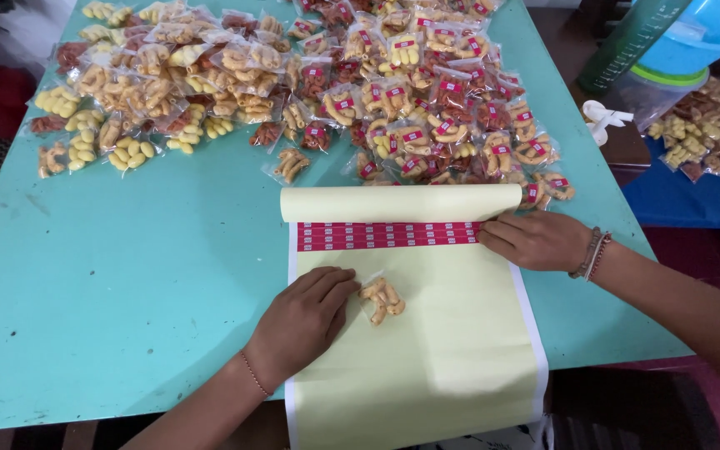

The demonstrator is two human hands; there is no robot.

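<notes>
A pale yellow backing sheet (435,350) lies on the turquoise table (127,275), its far end curled into a roll. A row of red stickers (385,235) runs across it below the roll. My left hand (306,321) rests flat on the sheet, fingertips touching a small clear packet of orange snack curls (382,300). My right hand (535,240) sits at the right end of the sticker row, fingers pinched at a sticker there; whether it grips one is hidden.
Many small snack packets cover the table's far half: unlabelled ones (143,92) at the left, red-labelled ones (435,100) at the right. A blue tub (697,37) and loose snacks (710,125) sit beyond the right edge.
</notes>
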